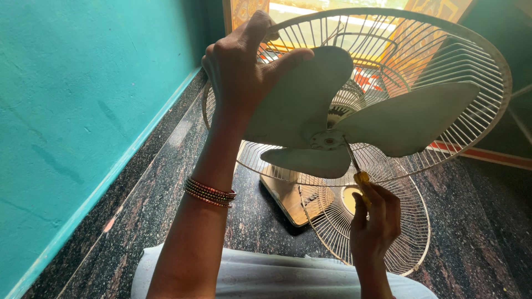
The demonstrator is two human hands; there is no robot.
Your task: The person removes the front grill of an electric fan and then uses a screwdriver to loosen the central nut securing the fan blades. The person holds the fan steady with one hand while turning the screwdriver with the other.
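A dusty pale fan with three blades (413,119) stands in front of me, its rear wire guard (487,50) still around the blades. My left hand (244,63) grips the top of the upper-left blade and the guard rim. My right hand (377,224) holds a yellow-handled screwdriver (360,177), its thin shaft reaching up to the blade hub (328,139). Several bangles (209,192) circle my left wrist.
The detached front wire guard (410,243) lies on the dark speckled stone floor (155,199) beside the fan's beige base (285,194). A teal wall (72,111) runs along the left. My light-clothed lap (266,274) fills the bottom. A bright doorway shows behind the fan.
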